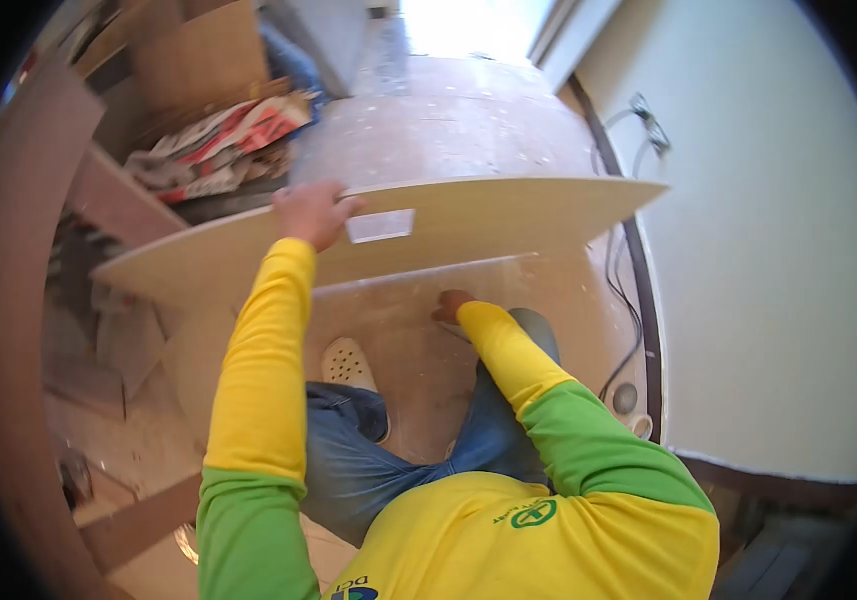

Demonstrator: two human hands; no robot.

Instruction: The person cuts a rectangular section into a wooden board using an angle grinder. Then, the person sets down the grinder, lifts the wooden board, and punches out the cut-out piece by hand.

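A long, thin pale wooden board [509, 215] stands on its edge across the floor in front of me, with a small whitish rectangle [381, 226] on its face. My left hand [317, 213] is closed over the board's upper edge, left of its middle, fingers over the far side. Lower down, beside my right knee, my right hand [454, 305] hangs close to the floor with its fingers curled. A thin line shows just under it, but what it holds, if anything, I cannot make out.
Cardboard boxes [199, 60] and crumpled red-and-white sacks [219, 150] lie at the back left. Loose cables [621, 300] run along the right wall [759, 220]. Brown panels [19, 290] stand at the left. My clog [349, 364] is on the dusty floor; a bright doorway [474, 28] lies ahead.
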